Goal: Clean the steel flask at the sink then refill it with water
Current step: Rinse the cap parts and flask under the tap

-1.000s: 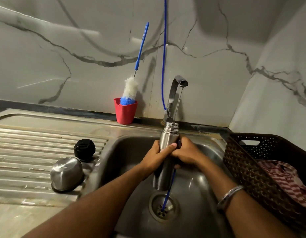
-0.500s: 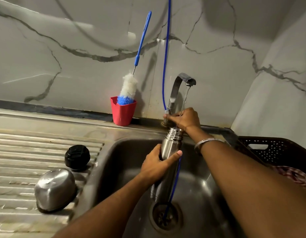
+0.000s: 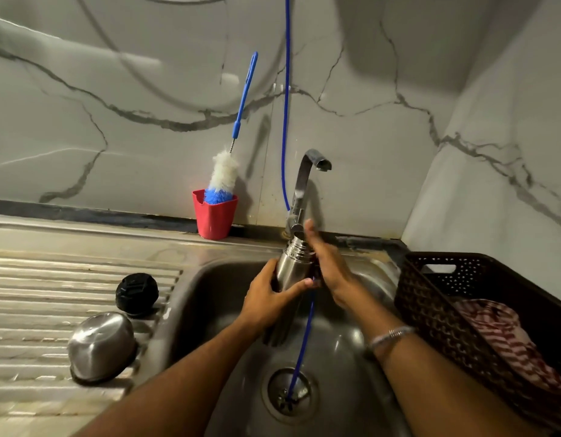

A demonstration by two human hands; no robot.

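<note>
Mid-task, somewhere between rinse and refill. Steel flask [image 3: 291, 269] held upright over the sink [image 3: 216, 279], open threaded mouth just under and in front of the tap [image 3: 307, 181], body gripped by the left hand [image 3: 268, 299] with thumb and fingers wrapped round it. Right hand [image 3: 328, 263] alongside the neck, fingers straight and raised, touching or nearly touching the rim (cannot tell which) and holding nothing. No stream visible from the spout, so probably tap off.

Still uncapped: black stopper [image 3: 137, 294] and steel cap cup [image 3: 102, 346] lying on the ribbed drainer of the counter [image 3: 52, 279], well apart from the flask. Bottle brush [image 3: 224, 175] standing in the red holder [image 3: 214, 216] by the wall, not in use.

Next, likely: right hand to the tap lever, mouth centred beneath the spout, flask kept vertical against spill; then reaching left for the stopper. Blue hose [image 3: 299, 348] running just behind the flask into the drain, worth avoiding.
</note>
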